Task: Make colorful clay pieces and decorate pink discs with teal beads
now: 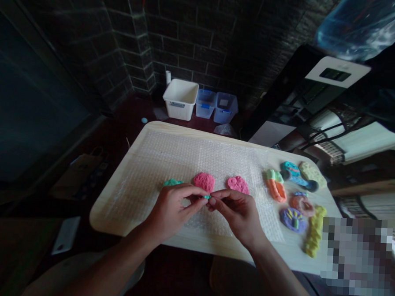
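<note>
Between the fingertips of my left hand (174, 206) and my right hand (235, 212) is a small piece of green modelling clay (207, 197). Both hands pinch it, thumb against forefinger, above the bubble wrap. Just beyond the fingertips lies a round pink clay lump (204, 182) with a rough surface. Another pink clay piece (238, 184), lobed in outline, rests past my right hand, which hides its lower edge. Behind my left hand shows a green clay lump (173, 182), partly covered by the hand.
Bubble wrap (157, 159) covers much of the wooden table (110, 223). Several coloured clay shapes stand at its right end, among them an orange and green one (276, 187), a purple disc (293, 220) and a yellow strip (315, 231). Beyond are a white bin (180, 109) and clear boxes (205, 104).
</note>
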`<state>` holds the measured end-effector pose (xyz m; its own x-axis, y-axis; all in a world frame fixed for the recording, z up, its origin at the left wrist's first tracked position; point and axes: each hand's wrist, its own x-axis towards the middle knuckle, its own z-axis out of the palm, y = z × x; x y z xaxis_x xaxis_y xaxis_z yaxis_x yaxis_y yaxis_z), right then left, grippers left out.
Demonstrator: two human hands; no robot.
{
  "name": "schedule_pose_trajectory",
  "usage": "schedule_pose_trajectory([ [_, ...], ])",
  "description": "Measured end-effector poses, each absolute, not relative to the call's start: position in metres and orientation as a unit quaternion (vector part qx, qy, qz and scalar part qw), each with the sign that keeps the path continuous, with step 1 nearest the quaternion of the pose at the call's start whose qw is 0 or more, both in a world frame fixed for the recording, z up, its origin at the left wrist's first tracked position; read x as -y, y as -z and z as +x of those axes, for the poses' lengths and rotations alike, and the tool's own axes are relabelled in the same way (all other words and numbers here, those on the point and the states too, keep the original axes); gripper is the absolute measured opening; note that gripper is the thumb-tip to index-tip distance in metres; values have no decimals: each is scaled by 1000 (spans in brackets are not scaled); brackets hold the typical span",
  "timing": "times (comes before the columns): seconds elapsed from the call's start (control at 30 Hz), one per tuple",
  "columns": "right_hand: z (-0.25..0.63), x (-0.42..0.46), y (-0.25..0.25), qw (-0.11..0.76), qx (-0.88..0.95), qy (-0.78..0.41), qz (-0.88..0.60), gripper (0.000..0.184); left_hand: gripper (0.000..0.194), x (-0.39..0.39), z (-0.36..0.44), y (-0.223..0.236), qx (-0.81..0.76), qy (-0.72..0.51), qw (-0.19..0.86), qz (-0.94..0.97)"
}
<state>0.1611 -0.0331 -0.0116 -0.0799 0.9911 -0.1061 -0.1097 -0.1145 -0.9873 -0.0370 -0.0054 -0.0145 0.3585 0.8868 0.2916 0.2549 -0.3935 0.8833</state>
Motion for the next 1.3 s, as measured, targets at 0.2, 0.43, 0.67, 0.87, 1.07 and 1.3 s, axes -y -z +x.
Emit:
schedule_pose_trajectory([
  [0.2, 161, 34, 15, 488, 459, -570, -475, 14, 10, 6, -37, 14, -392, -412, 396, 721],
  [0.43, 162, 34, 14, 486, 461, -563, -484, 16, 11, 6, -36, 14, -394, -418, 407, 710],
  [0.67, 164, 32, 12, 481, 463, -564, -485, 18, 16, 7, -36, 15, -399, -419, 429, 694],
  [0.87, 164, 33, 14, 487, 456, -565, -486, 17, 14, 7, -36, 15, -403, -419, 467, 667],
  [1.07, 163, 34, 13, 495, 454, -565, -479, 17, 9, 6, -36, 15, -394, -439, 457, 666],
  [1.3, 164, 32, 11, 497, 450, -563, -483, 18, 11, 6, -35, 11, -389, -452, 517, 615],
])
